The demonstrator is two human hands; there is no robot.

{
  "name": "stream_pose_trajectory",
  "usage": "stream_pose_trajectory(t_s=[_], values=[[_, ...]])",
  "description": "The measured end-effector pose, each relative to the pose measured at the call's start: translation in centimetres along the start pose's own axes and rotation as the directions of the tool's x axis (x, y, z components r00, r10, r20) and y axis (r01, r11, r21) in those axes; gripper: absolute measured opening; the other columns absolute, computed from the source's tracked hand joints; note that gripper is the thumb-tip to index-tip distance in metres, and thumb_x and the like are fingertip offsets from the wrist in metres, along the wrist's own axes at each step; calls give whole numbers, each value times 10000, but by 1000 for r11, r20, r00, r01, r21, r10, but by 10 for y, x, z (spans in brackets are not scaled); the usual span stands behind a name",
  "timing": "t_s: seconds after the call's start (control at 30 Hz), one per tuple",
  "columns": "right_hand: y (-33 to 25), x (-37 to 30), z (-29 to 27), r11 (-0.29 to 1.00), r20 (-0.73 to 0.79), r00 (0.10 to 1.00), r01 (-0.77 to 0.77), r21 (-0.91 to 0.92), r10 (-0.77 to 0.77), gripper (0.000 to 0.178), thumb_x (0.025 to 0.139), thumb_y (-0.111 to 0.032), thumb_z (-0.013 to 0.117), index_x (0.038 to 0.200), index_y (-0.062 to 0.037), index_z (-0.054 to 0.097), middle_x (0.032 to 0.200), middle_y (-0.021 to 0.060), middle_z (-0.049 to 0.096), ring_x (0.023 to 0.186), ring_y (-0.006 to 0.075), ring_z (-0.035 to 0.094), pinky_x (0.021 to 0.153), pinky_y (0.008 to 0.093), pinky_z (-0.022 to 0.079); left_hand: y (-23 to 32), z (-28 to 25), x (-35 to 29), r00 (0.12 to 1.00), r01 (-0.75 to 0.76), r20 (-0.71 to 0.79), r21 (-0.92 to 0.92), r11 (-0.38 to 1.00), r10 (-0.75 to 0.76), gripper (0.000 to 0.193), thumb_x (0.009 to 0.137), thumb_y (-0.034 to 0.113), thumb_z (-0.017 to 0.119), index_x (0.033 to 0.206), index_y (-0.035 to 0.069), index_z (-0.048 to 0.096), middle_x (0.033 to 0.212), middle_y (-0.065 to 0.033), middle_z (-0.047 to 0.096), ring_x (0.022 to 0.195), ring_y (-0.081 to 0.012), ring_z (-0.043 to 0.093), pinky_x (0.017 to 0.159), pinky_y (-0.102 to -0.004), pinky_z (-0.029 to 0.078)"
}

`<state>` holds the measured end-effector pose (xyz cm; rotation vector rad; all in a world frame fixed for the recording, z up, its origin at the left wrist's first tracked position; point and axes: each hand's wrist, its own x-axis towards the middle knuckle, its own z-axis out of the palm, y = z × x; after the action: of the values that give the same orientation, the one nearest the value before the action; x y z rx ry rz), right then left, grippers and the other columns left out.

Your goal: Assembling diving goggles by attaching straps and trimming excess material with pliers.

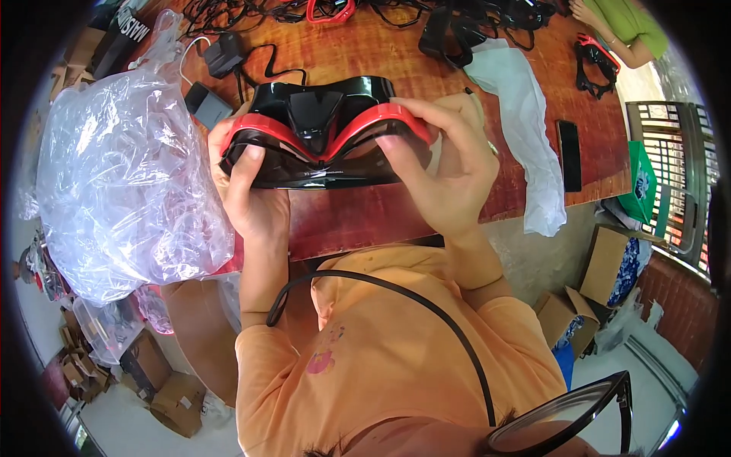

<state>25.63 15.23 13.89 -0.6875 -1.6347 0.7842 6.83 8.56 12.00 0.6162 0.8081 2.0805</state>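
A pair of glossy black goggles [316, 114] with red trim is held up in front of me, above the near edge of the table. My left hand [255, 190] grips its left end, the thumb pressed on the dark lens and the fingers behind. At the right end, my right hand [453, 171] clasps the red trim, with its thumb on the lens and its fingers over the top. The backs of the fingers are partly hidden. A black cord loops beside my left wrist and across my orange shirt.
Clear plastic bags [129, 175] pile up on the left of the wooden table [365, 53]. Behind the goggles lie a black adapter [223, 55] and a grey box [208, 105]. A white plastic sleeve [525, 129], a phone [569, 156] and other goggles [596, 67] lie right, near another person's arm [620, 47].
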Motion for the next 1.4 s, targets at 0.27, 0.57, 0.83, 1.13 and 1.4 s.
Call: stream_pose_trajectory(t_s=[0.27,0.57,0.83,1.13,1.4], values=[[-13,-2,-9,995,44,996,-79,67,76,357,686,121,740,1028,52,665,877,43,546,788,121,468,695,215,367,3,10,-3,999,30,-12,-41,999,-30,376,851,49,597,1206,-26,496,1052,-153,615,879,-220,639,772,-333,552],[-15,-2,-9,992,10,998,-58,110,57,280,721,93,679,999,72,651,893,55,555,831,138,502,768,232,398,10,13,-6,982,-179,97,222,958,161,329,776,9,657,1089,-7,558,1163,-157,586,1006,-185,585,928,-325,443],[-2,-3,-5,979,7,992,-124,164,124,266,730,83,662,994,94,639,869,62,542,835,146,499,783,239,382,12,17,-8,979,-206,67,285,936,195,320,756,-47,648,1065,-1,577,1114,-136,610,971,-155,589,884,-298,447],[8,7,-14,966,184,956,-246,81,228,447,749,28,682,1189,45,606,1115,72,550,1030,154,513,890,257,397,-1,12,2,961,-276,110,431,859,253,307,742,-84,689,1024,-6,598,977,-76,606,892,-142,599,829,-271,469],[25,28,30,988,498,859,152,-23,-120,442,755,-94,753,1182,-40,655,1108,89,613,990,223,554,831,307,456,-21,-14,4,872,-488,341,664,567,351,358,626,-103,703,958,8,629,953,-114,603,906,-237,605,830,-327,472]])
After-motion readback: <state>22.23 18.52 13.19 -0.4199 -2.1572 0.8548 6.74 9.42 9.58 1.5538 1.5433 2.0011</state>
